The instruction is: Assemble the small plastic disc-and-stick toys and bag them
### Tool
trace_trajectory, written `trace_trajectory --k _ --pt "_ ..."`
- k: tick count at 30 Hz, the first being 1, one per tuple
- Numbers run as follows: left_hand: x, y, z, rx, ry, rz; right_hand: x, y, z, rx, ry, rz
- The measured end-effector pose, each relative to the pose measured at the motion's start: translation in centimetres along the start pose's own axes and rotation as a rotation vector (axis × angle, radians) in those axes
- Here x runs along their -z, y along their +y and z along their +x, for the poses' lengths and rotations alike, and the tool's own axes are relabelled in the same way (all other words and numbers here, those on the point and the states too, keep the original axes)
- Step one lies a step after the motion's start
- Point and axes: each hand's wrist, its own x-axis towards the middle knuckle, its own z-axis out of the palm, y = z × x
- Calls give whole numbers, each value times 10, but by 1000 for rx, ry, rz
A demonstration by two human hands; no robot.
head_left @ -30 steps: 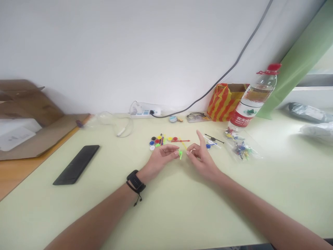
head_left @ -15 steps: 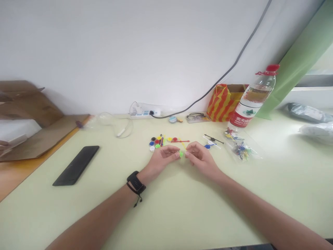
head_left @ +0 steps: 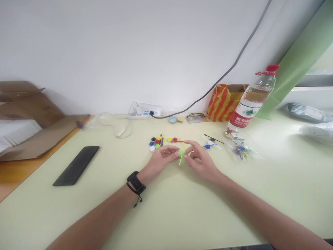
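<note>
Between thumb and index finger, my left hand [head_left: 164,158] pinches a small bright green plastic arrow spinner [head_left: 180,158], its thin pointer hanging down. My right hand [head_left: 201,159] is close by on the right, its index finger stretched out and its thumb apart; it seems not to hold the spinner. Beyond the hands lie several coloured round discs [head_left: 152,143] in a cluster. A red arrow [head_left: 177,141] with a red disc lies behind my fingers. Black, white and blue arrows [head_left: 212,139] with round bases lie to the right.
A clear bag of small coloured pieces [head_left: 243,151] lies before a large water bottle [head_left: 246,104]. Behind are a striped bag [head_left: 223,104] and a power strip [head_left: 145,113]. A black phone-like slab [head_left: 76,166] and an open cardboard box [head_left: 47,139] are on the left.
The green spinner's pointer now shows hanging down between my hands. My right index finger has straightened and lifted, and the right fingers have come away from the piece.
</note>
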Motion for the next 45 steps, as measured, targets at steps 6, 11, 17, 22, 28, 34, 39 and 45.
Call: trace_trajectory --k 6,11,17,22,28,34,39,45 --pt "1 -4 2 9 30 -23 4 1 2 -42 44 -39" --pt "1 -5 1 7 32 -37 9 -1 6 -46 1 -47" --pt "0 -3 0 19 2 -9 3 1 5 -33 20 16" --pt "-1 -2 0 22 -21 11 2 4 4 -26 9 -17" --pt "-3 3 -1 21 -27 47 2 -3 3 -4 -34 -83" --pt "-2 2 -2 14 -73 75 2 -2 2 93 -50 -229" --pt "-3 4 -3 31 -126 75 4 -1 0 149 -103 -349" --pt "-4 2 -2 17 -93 102 6 1 3 155 -57 -358"
